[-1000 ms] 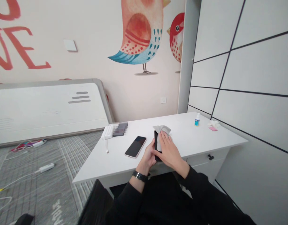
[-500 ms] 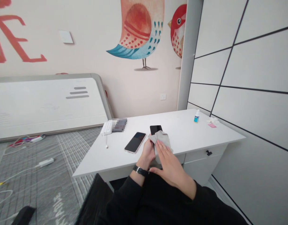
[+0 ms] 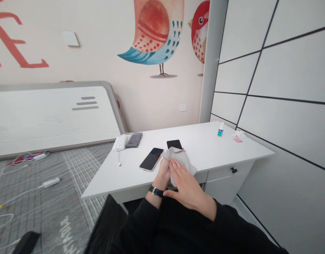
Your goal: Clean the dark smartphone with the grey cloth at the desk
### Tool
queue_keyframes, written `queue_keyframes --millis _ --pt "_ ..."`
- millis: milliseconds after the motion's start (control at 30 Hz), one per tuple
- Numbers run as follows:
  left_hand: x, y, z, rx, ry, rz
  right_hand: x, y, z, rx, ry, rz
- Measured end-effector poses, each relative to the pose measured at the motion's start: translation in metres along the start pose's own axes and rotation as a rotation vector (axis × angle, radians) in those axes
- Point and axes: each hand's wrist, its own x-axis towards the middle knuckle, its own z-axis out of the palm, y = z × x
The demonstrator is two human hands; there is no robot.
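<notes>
One black-screened phone (image 3: 174, 144), partly hidden by a gray cloth (image 3: 179, 156), sat in the curled left hand (image 3: 164, 173) over the near edge of the tabletop (image 3: 205, 144). The right hand (image 3: 185, 186) lay flat, outstretched, on the cloth. Another phone (image 3: 151, 159) rested just beside.

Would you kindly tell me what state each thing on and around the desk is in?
Held phone: screen dark, partly covered.
Gray cloth: wrinkled, draped.
Left hand: gripping phone.
Right hand: open, flat on cloth.
Table phone: face up, screen dark.
Bottle: upright.
Drawer: closed.
Tissue: crumpled.
</notes>
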Motion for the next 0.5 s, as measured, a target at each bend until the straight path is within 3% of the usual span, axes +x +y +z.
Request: queue_keyframes --millis 67,133,267,367,433,500 --pt "-0.001 0.000 0.000 -0.004 -0.028 -0.070 -0.014 0.000 0.000 -0.002 0.000 -0.001" --pt "-0.003 -0.001 0.001 -0.017 -0.046 -0.132 -0.008 0.009 -0.004 -0.015 0.012 0.029" --pt "-0.006 0.000 0.007 -0.037 -0.066 -0.117 0.046 0.037 -0.016 -0.065 0.090 0.141" --pt "-0.006 0.001 0.007 -0.059 -0.083 -0.088 0.076 0.044 -0.018 -0.085 0.083 0.155" --pt "-0.003 0.001 0.004 -0.081 -0.032 -0.061 0.074 0.037 -0.015 -0.095 0.042 0.118" --pt "0.000 0.000 -0.002 -0.098 0.028 -0.025 0.054 0.025 -0.009 -0.108 0.009 0.062"
